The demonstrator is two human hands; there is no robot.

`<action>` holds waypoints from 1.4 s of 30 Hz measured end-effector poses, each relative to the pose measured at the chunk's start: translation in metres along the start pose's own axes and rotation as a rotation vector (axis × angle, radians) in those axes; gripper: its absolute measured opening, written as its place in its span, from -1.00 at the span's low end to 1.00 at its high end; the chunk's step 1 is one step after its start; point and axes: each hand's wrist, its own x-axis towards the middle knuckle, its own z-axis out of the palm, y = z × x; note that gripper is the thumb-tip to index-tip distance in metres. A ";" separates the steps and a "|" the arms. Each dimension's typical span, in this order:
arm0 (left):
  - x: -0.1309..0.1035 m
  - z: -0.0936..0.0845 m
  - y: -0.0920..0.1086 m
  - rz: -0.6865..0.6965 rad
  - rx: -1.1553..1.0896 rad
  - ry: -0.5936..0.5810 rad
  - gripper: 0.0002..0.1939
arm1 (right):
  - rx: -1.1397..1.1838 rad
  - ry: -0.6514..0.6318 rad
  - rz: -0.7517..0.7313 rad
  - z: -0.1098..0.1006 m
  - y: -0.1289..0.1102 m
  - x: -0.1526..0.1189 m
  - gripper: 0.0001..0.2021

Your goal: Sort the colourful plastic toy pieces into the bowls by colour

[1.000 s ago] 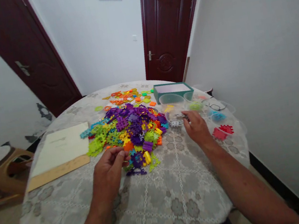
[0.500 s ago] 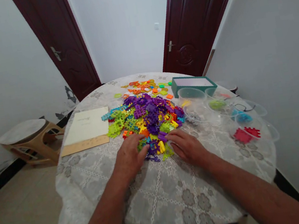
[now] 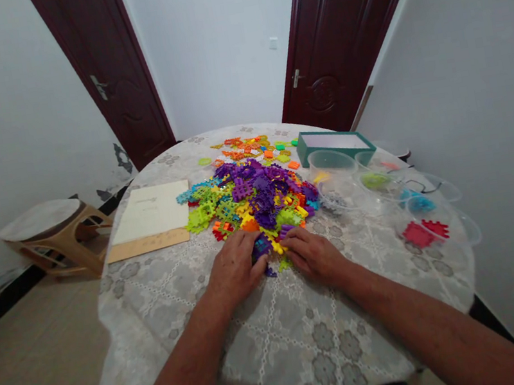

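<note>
A heap of plastic interlocking building pieces [image 3: 264, 194], mostly purple, lime and yellow, lies in the middle of the table. At its near left edge, my left hand [image 3: 237, 266] is open, thumb and fingers apart around a dark purple piece [image 3: 260, 247]. Opposite it, my right hand [image 3: 316, 256] is open and bent inward, its fingertips touching a yellow piece [image 3: 277, 246]. A light purple piece [image 3: 286, 231] lies just beyond the right fingers. Between the hands, a lime piece [image 3: 286, 263] rests on the cloth. Both palms face down and are hidden.
A pale notebook [image 3: 152, 208] lies left of the heap. Loose orange pieces [image 3: 244, 145] are scattered behind it. To the right are a green box [image 3: 319, 151] and several clear plastic tubs [image 3: 331, 168], with red pieces [image 3: 422, 232] at the nearest one. A stool [image 3: 41, 220] stands left of the table.
Both hands have moved slightly closer together around the near pieces. The right fingertips have shifted from the light purple piece to the yellow one. The camera view has shifted a little.
</note>
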 end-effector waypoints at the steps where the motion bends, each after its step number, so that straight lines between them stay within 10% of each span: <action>1: 0.000 -0.001 0.000 -0.004 -0.005 0.007 -0.57 | 0.029 0.032 0.014 -0.002 0.000 0.000 -0.78; 12: 0.004 0.014 -0.010 0.169 -0.040 -0.070 -0.54 | 0.641 0.280 0.571 -0.020 0.013 0.002 -0.86; 27: 0.003 -0.004 -0.018 0.026 0.070 0.059 -0.63 | 1.127 0.288 0.754 -0.015 0.032 -0.003 -0.75; 36: 0.003 -0.006 -0.028 -0.133 0.147 -0.080 -0.66 | 0.578 0.201 0.551 -0.025 0.020 -0.005 -0.72; 42: 0.002 -0.007 -0.029 -0.149 0.150 -0.115 -0.68 | 0.199 0.362 0.564 -0.081 0.044 0.014 -0.71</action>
